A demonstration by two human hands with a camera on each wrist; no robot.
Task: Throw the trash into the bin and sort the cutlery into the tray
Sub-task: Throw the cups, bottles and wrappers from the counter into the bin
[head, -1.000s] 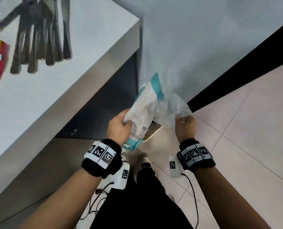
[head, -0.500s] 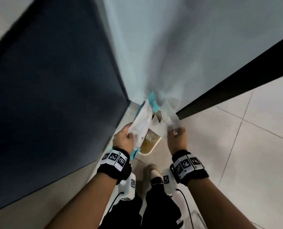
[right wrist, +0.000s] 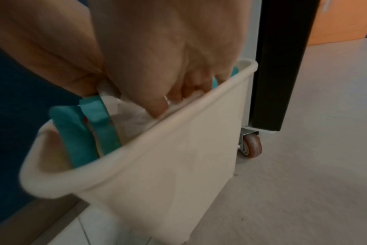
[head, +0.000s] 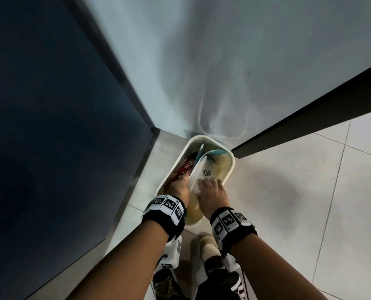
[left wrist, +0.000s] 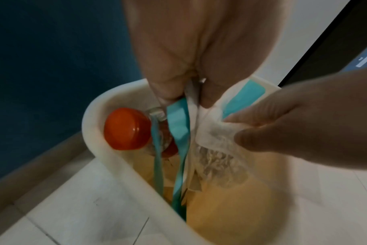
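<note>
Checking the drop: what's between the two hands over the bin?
Only the trash itself: the white-and-teal wrapper, pinched by the left hand, and the crumpled clear plastic held by the right hand, over the bin. Left wrist view.

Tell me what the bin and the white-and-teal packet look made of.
Bin: likely plastic, cream, matte, with a smooth moulded rolled rim. White-and-teal packet: seemingly thin flexible plastic film, printed; it folds and creases where the left hand pinches it.

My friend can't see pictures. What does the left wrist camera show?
Two hands push trash into a cream bin: the left hand pinches a white-and-teal wrapper, the right hand holds clear plastic. A red-capped bottle lies inside.
</note>
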